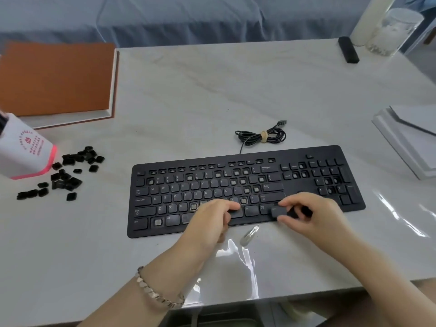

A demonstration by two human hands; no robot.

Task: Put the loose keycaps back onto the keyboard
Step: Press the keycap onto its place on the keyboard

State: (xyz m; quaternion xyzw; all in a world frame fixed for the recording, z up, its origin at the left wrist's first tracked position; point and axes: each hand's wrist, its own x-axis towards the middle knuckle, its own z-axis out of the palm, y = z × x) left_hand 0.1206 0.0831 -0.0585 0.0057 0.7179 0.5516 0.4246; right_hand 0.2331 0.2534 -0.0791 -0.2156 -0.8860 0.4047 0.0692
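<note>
Pinching a wide black keycap between thumb and fingers, the right hand hovers over the near right end of the keyboard, likely lining the cap up with a bottom-row slot. Fingers curl closed round it; the slot itself is covered by the hand. The left hand rests on the near middle rows, fingers bent down, probably steadying the board or pressing a cap home; whether it has hold of anything can't be told. Many bare switch sockets show across the top rows and number pad, so plenty is left to do. The loose keycaps lie heaped well to the left, beside a tipped white cup, out of easy reach. A small silvery tool lies just near of the keyboard; too blurred to identify. Key legends are mostly unreadable.
</note>
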